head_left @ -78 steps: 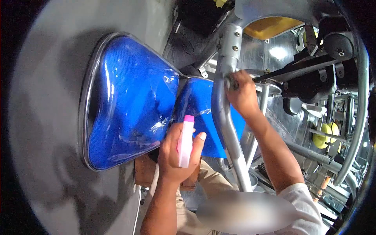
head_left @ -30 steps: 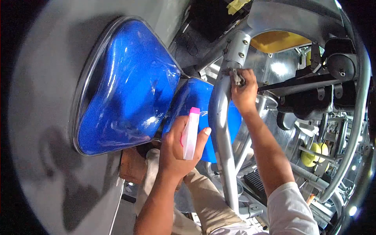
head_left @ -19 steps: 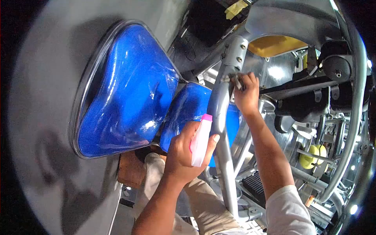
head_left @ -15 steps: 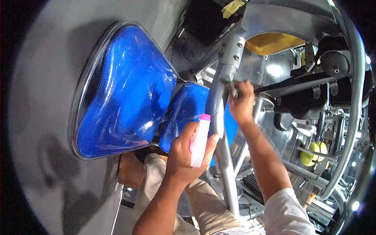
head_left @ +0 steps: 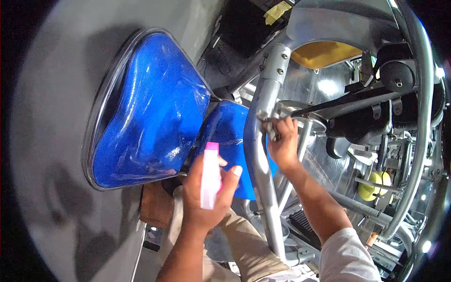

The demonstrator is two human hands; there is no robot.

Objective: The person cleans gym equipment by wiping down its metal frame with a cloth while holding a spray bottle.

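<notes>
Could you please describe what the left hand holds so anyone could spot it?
Below and right of the larger blue cushion is the left hand. It holds a slim whitish object whose bright pink top sets it apart from the grey tube.

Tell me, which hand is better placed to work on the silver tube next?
Likely the right: the right hand is up at the silver tube, holding a small greyish wad. The left hand is lower and occupied with a pink-and-white object.
</notes>
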